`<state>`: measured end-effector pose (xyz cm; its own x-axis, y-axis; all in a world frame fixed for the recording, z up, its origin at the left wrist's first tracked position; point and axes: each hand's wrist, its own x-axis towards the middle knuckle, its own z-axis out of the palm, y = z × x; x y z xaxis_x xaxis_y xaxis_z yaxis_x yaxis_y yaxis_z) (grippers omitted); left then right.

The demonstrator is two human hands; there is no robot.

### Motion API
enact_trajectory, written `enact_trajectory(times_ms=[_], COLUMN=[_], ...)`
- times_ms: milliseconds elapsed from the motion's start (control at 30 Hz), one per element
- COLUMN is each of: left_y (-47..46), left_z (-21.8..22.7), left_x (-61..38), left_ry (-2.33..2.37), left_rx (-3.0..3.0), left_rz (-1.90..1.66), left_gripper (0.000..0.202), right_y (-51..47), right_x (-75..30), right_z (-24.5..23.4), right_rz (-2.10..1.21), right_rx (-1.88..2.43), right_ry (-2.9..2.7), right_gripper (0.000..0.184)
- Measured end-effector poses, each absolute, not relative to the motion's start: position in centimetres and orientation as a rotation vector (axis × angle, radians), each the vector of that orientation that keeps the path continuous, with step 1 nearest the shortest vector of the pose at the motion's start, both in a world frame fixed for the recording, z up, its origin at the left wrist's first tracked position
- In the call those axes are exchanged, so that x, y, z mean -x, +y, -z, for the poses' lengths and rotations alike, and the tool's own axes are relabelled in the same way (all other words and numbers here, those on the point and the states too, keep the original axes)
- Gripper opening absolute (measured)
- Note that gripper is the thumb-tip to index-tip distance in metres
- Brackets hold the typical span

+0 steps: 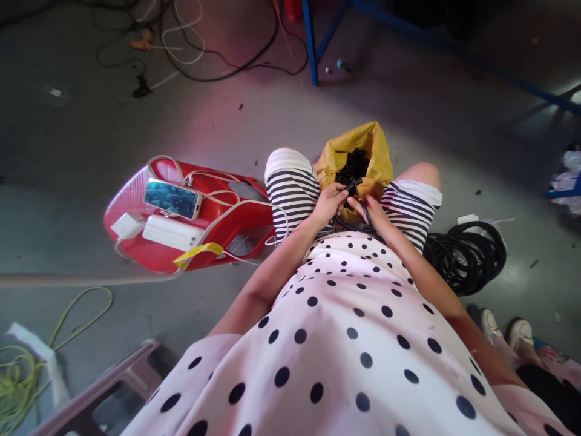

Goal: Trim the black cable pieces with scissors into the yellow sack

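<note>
Above the mouth of a yellow bag [333,158], my two hands work close together between my knees. My left hand [330,204] is closed on a dark connector [353,187] at the end of a black cable. My right hand [373,213] pinches the black cable [365,211] just beside it. Small black pieces [356,163] fill the inside of the bag; their exact kind is too small to tell. From my lap the cable seems to run toward a coil of black cable [476,257] on the floor at my right.
On my left a red plastic stool [136,242] carries a phone [173,198], a white power bank [172,233], a charger and white cords. Blue frame legs [311,42] and loose cables stand ahead. Another person's shoes [520,332] are at right; a yellow-green cord [22,381] lies at lower left.
</note>
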<state>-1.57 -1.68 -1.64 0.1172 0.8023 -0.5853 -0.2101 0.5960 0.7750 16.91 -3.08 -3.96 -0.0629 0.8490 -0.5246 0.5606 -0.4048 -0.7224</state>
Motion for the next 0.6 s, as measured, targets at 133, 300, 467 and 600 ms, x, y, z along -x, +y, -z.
enact_trajectory(times_ms=[133,300,467,600], left_y=[-1.1,-0.5,0.3,1.1], left_z=[1.8,2.5,3.2,3.6], left_x=[2.3,2.8,2.9,3.0], left_ry=[1.229,1.288,1.275,1.299], left_rx=[-0.649,-0.701,-0.983,-1.156], left_rz=[-0.737,-0.766,-0.717,-0.694], left_gripper=[0.014,0.009,0.015,0.016], right_y=[-2.5,-2.6,-2.8,-2.6], right_x=[-17.0,-17.0,-17.1,-17.1], right_z=[4.2,4.6,5.0,5.7], right_rz=[-1.408,-1.308,-1.494,-1.526], right_rx=[1.962,2.004,1.925,1.927], right_ry=[-1.602,-1.638,-1.483,-1.416], right_gripper=[0.064,0.072,0.075,0.075])
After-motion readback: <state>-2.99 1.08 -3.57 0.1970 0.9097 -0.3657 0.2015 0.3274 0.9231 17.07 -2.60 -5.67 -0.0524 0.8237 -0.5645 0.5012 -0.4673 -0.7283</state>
